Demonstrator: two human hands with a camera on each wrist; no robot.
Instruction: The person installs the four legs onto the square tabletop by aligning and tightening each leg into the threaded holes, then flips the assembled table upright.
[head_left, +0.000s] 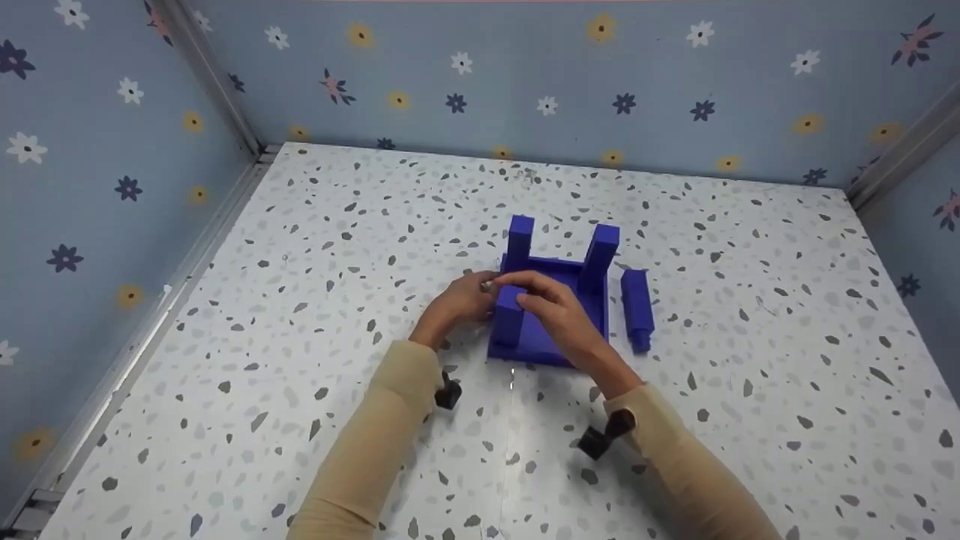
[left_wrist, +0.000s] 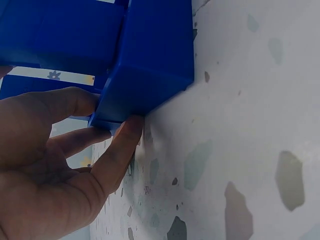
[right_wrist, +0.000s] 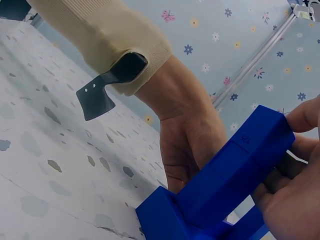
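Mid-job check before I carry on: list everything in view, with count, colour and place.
Tray-like base: one, blue, on the tabletop, between and under the hands
Upright legs: three, blue, at the base's near-left, far-left and far-right corners
Loose leg: one, blue, lying right of the base, narrower end towards the person
Tabletop: one, white with grey flecks, under everything
Flowered walls: three, blue-grey, at left, far side and right
Metal rails: at least three, grey, at the wall corners and tabletop's left edge
Black wrist fittings: one at each cuff
Sleeves: two, beige, on the forearms
Left hand: one, gripping the base's left side
Right hand: one, pinching the near-left leg's top
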